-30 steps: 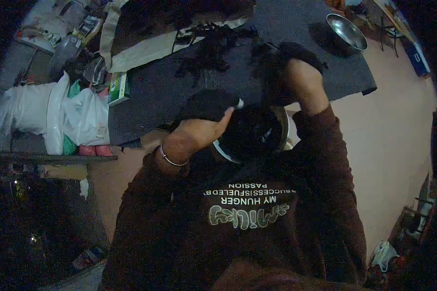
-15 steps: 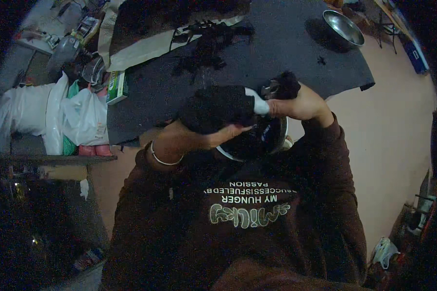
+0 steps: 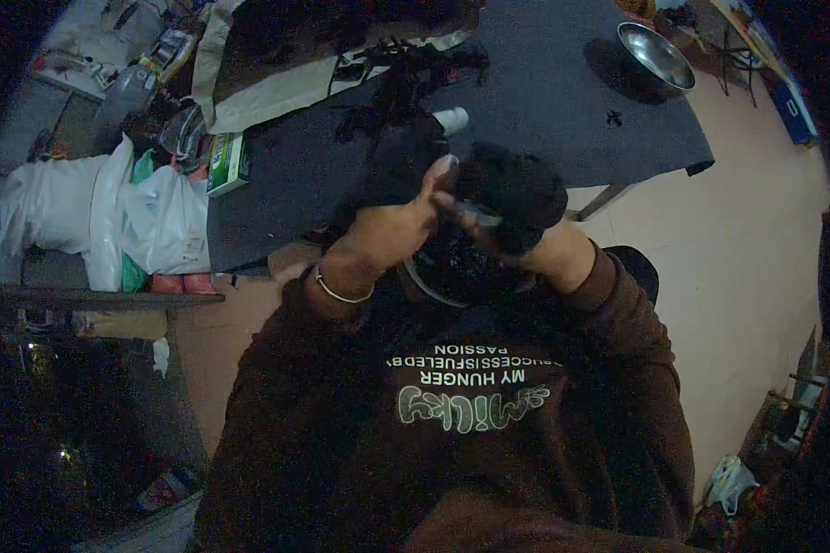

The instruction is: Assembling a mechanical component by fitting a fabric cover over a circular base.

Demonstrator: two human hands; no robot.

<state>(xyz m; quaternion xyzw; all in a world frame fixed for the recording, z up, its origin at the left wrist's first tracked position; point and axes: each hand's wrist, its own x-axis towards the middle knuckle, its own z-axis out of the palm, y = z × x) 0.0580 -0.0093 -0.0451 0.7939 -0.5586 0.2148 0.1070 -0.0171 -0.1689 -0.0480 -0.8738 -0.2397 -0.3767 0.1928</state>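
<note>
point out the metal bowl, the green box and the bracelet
metal bowl [image 3: 656, 53], head view, inner bottom of the bowl
green box [image 3: 228, 164], head view, its top face
bracelet [image 3: 337, 291], head view, band on the left wrist
</note>
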